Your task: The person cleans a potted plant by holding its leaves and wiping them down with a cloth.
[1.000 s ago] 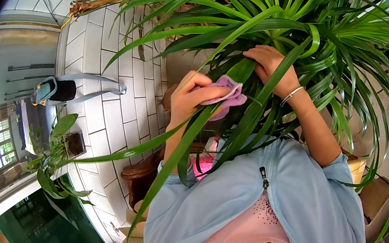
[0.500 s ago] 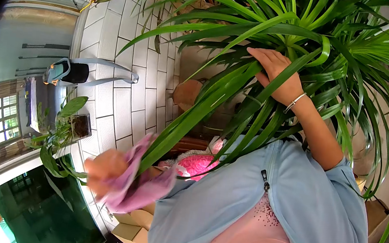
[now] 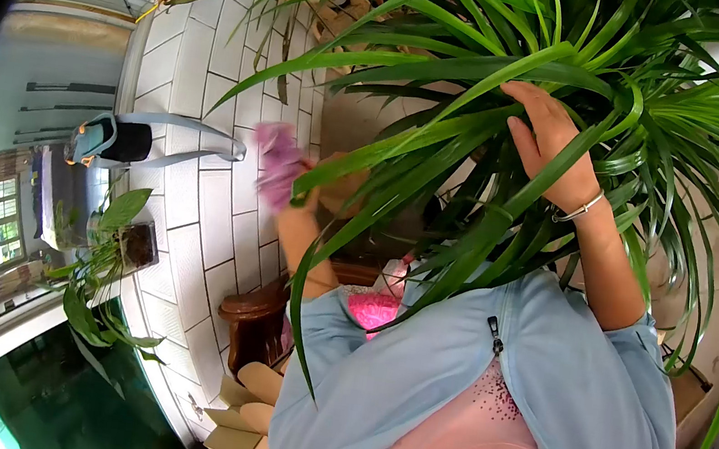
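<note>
A large plant with long, narrow green leaves (image 3: pixel 471 217) fills the upper middle and right. My left hand (image 3: pixel 301 193), blurred and partly behind a leaf, has the purple cloth (image 3: pixel 276 165) with it, at the left ends of the leaves. Among the leaves near the plant's centre is my right hand (image 3: pixel 554 151), its thumb and fingers apart around the leaves, with a bracelet on the wrist. Whether a leaf is held between those fingers is hard to tell.
A wooden armrest (image 3: pixel 254 320) and an open cardboard box (image 3: pixel 243 433) are at the lower left of my body. A smaller potted plant (image 3: pixel 135 248) and a blue strapped bag (image 3: pixel 119 140) are farther left, by the white tiles (image 3: pixel 188 200).
My left hand swept down and left along the leaves with the purple cloth, then rose to the leaf ends. My right hand has shifted slightly right, its thumb now apart from the fingers.
</note>
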`<state>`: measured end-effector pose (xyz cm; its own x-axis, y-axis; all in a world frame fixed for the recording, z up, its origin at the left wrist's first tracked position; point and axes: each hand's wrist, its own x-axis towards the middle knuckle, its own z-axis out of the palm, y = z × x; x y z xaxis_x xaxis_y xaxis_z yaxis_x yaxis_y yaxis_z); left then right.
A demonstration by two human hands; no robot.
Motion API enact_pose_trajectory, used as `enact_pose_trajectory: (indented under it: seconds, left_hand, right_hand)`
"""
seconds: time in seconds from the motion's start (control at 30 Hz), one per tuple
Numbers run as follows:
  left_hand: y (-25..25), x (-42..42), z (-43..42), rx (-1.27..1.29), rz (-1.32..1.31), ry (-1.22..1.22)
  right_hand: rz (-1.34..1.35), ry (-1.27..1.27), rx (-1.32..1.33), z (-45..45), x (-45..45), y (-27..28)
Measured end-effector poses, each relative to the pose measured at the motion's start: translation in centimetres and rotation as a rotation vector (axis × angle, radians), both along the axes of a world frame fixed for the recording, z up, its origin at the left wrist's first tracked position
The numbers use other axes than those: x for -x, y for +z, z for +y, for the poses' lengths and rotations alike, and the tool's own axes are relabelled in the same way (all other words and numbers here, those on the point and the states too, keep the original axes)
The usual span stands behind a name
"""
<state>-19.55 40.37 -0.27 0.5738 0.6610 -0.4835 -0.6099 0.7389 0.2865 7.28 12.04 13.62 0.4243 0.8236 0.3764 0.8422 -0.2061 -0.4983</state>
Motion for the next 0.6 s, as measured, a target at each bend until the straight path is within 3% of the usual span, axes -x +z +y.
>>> enact_pose_trajectory:
  seconds: [0.1,0.3,0.5,0.6]
  left_hand:
    - [-4.4,-6.7,-1.7,-0.134,-0.109,-0.306]
    - [-5.5,-17.0,-6.2,-0.490,-0.215,-0.688]
    - [-4.9,-23.0,-11.8,-0.877,-0.211,-0.695]
    - [-5.8,-24.8,-13.9,-0.931,-0.212,-0.659]
  right_hand:
    - [-0.001,-0.015,0.027,-0.3,-0.2,-0.7]
    - [0.023,-0.101,0.106,-0.6,0.3,-2.2]
    - [-0.014,-0.195,0.253,-0.6,1.1,-2.8]
    - [-0.015,-0.208,0.271,-0.9,1.0,-3.0]
